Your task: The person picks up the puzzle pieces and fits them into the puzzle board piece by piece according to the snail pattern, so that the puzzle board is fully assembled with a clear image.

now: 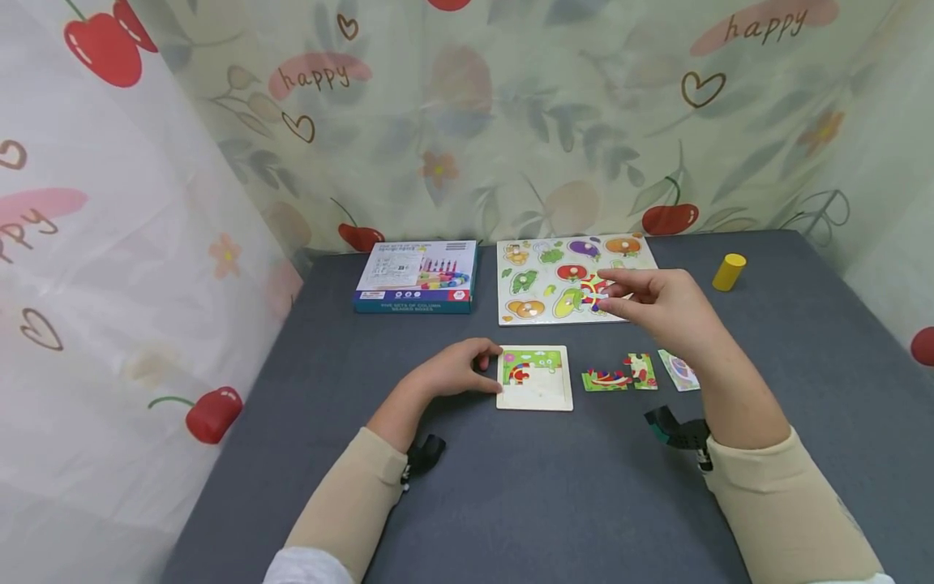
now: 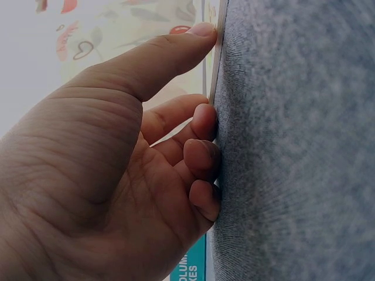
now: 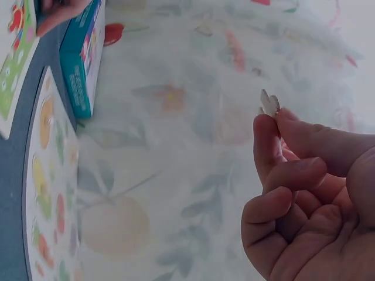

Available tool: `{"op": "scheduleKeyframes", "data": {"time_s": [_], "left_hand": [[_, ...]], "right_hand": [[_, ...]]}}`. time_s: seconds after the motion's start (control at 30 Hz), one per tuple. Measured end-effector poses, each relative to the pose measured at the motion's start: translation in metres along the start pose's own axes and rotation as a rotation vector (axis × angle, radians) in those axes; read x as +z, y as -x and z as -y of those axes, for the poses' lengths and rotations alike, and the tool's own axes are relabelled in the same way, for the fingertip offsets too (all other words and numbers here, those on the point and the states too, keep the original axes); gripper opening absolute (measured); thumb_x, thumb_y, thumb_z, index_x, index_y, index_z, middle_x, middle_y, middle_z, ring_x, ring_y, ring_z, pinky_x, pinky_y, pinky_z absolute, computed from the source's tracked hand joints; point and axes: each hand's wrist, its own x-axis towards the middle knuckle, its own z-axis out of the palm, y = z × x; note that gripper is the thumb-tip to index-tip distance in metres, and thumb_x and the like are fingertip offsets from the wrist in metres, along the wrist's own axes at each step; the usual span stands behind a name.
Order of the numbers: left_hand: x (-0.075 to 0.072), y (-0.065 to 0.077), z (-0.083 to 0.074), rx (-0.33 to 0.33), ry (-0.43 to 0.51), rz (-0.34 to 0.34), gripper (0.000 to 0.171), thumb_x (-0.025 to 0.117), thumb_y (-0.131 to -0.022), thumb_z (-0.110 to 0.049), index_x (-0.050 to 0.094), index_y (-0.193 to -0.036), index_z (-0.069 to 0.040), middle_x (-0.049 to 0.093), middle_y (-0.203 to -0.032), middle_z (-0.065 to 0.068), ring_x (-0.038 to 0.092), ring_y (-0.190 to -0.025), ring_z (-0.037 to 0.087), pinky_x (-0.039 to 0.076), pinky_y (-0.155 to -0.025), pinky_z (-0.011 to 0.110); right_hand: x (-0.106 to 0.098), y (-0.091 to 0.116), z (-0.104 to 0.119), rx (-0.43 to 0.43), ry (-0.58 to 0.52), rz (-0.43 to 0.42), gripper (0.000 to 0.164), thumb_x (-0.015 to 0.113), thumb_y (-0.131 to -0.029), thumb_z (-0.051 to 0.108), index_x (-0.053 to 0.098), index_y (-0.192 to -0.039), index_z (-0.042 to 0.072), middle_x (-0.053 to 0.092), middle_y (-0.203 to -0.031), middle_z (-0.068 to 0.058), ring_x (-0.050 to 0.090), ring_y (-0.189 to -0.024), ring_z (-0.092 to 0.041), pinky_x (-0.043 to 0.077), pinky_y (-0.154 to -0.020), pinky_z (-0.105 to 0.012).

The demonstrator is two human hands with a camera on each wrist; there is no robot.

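Observation:
My left hand (image 1: 461, 369) rests at the left edge of a small square puzzle tray (image 1: 536, 397), its thumb and index fingertip touching the rim and its other fingers loosely bent on the table. Green and red pieces fill the tray's upper part; the lower part is bare wood. Raised to the right of the tray, my right hand (image 1: 660, 308) pinches a small colourful puzzle piece (image 1: 594, 292) between thumb and index finger. The right wrist view shows that piece (image 3: 269, 104) nearly edge-on. Two loose puzzle pieces (image 1: 607, 380) lie right of the tray.
Behind the tray lies a vegetable picture board (image 1: 514, 312), partly covered by my right hand. A flat box (image 1: 413, 302) is left of it. At the far right stands a yellow cylinder (image 1: 729, 272). A pale printed piece (image 1: 679, 370) lies beneath my right forearm.

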Motion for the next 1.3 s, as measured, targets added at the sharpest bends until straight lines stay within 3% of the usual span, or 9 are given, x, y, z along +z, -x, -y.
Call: {"op": "scheduleKeyframes", "data": {"time_s": [0.23,0.5,0.83,1.3], "left_hand": [[0.0,-0.001,0.001,-0.003,-0.011,-0.003,0.06,0.078,-0.077,-0.039,0.054,-0.126,-0.014,0.05,-0.091,0.003,0.048,-0.084,0.016,0.037,-0.072,0.032],[0.001,-0.002,0.003,0.003,-0.016,-0.007,0.059,0.078,-0.077,-0.039,0.054,-0.126,-0.015,0.049,-0.09,0.002,0.048,-0.084,0.015,0.037,-0.072,0.032],[0.0,-0.003,0.003,-0.01,-0.004,0.004,0.059,0.078,-0.076,-0.04,0.055,-0.125,-0.016,0.05,-0.091,0.002,0.049,-0.084,0.015,0.037,-0.072,0.032],[0.001,-0.003,0.004,-0.015,-0.007,0.006,0.06,0.078,-0.076,-0.04,0.055,-0.125,-0.015,0.05,-0.09,0.002,0.049,-0.085,0.015,0.038,-0.072,0.032]], "right_hand": [[0.017,0.011,0.018,-0.075,-0.013,-0.032,0.047,0.074,-0.08,0.04,0.066,-0.121,0.019,0.066,-0.093,-0.003,0.048,-0.062,-0.021,0.037,-0.052,-0.028],[0.041,0.009,0.018,-0.148,0.002,0.054,0.044,0.075,-0.079,0.038,0.068,-0.117,0.017,0.067,-0.088,0.002,0.045,-0.054,-0.021,0.034,-0.048,-0.03],[0.068,-0.002,0.003,-0.116,0.074,0.127,0.041,0.077,-0.078,0.038,0.07,-0.113,0.019,0.066,-0.083,0.006,0.053,-0.061,-0.021,0.039,-0.052,-0.031],[0.092,-0.017,-0.021,-0.035,0.159,0.214,0.039,0.077,-0.077,0.038,0.072,-0.111,0.018,0.054,-0.066,-0.002,0.045,-0.059,-0.023,0.034,-0.051,-0.032]]}}
